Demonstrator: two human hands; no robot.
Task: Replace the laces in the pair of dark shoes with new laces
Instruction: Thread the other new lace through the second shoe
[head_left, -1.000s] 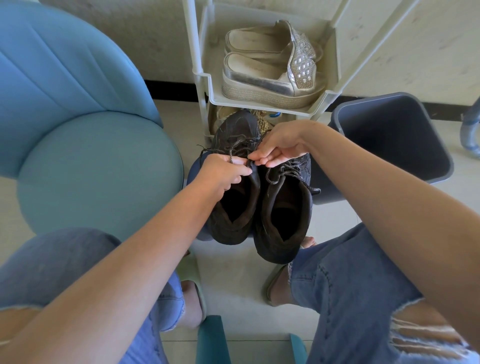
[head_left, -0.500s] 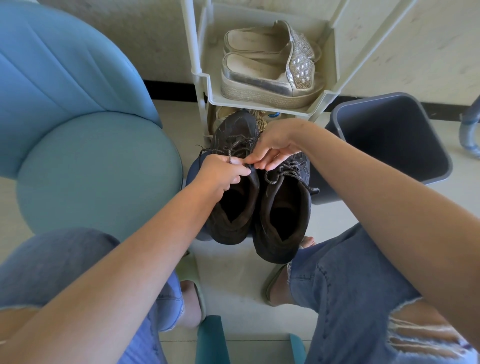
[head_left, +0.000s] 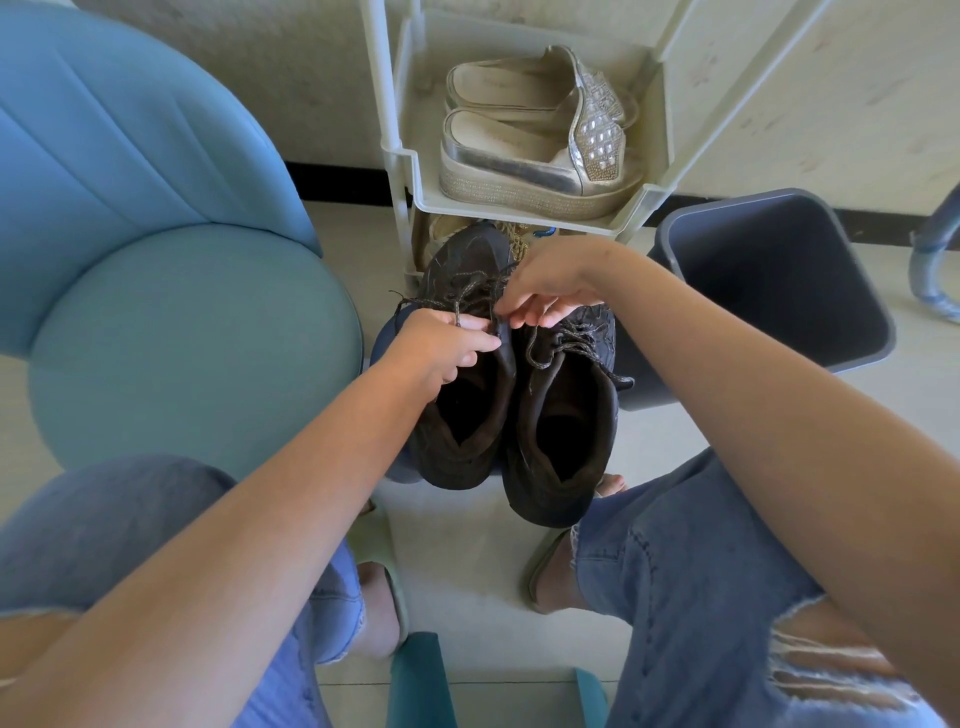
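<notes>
Now my left hand (head_left: 447, 348) pinches the old lace (head_left: 467, 291) atop the left shoe (head_left: 467, 415), which lies heel toward me, toe toward the stool's (head_left: 382, 343) far edge. My right hand (head_left: 550, 283) reaches that lace from the right; pinching or not, I cannot tell.

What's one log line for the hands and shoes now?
left hand: grips lace on left shoe | right hand: at same lace | right shoe: laced

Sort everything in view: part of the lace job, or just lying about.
Job: pair of dark shoes, old laces, left hand, right hand.
Lying about: silver platform slippers, shoe rack, grey bin, blue chair.
</notes>
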